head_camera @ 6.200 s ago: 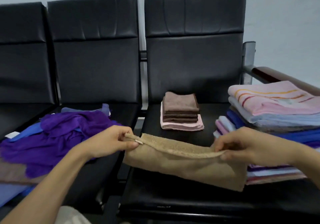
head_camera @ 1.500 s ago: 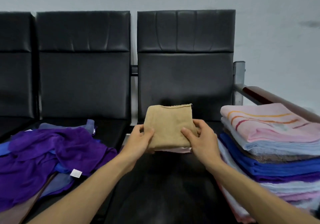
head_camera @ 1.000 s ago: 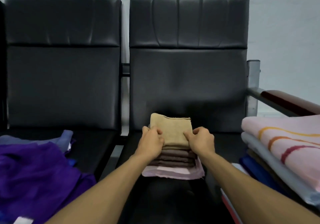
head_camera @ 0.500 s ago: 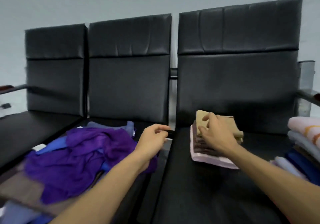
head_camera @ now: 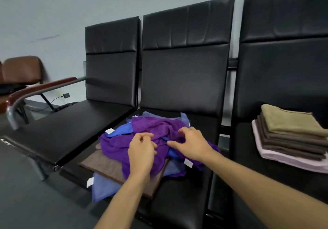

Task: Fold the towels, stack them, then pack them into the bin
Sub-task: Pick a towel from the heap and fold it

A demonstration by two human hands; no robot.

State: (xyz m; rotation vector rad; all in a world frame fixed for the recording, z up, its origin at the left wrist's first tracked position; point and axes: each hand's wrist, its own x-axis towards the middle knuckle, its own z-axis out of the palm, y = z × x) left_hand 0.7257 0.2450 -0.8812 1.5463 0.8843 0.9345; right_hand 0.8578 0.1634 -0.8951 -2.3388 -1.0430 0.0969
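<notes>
- I am watching the left hand (head_camera: 141,151) hanging low over the purple towel (head_camera: 150,126), its fingers curling in against the cloth. I cannot tell whether they are pinching a fold or only brushing it.
- The right hand (head_camera: 192,146) is sitting just beside it over the same towel, fingers spread and bent like a claw, thumb pointing toward the left hand and closing on nothing.
- The purple towel is lying crumpled on top of a loose heap on the middle seat (head_camera: 179,204) of the black bench. A royal-blue towel (head_camera: 122,130) is poking out behind it, a brown towel (head_camera: 106,165) is lying flat underneath, and a pale blue towel (head_camera: 102,187) is hanging over the front edge.
- A white tag (head_camera: 109,131) is showing on the royal-blue towel, with others by the right wrist and on the pale blue towel (any print is too small for me to read).
- On the seat to the right, a folded stack (head_camera: 291,140) is resting well apart from both hands. It has a tan towel (head_camera: 291,120) on top, dark brown ones below and a pale pink towel (head_camera: 287,161) at the bottom.
</notes>
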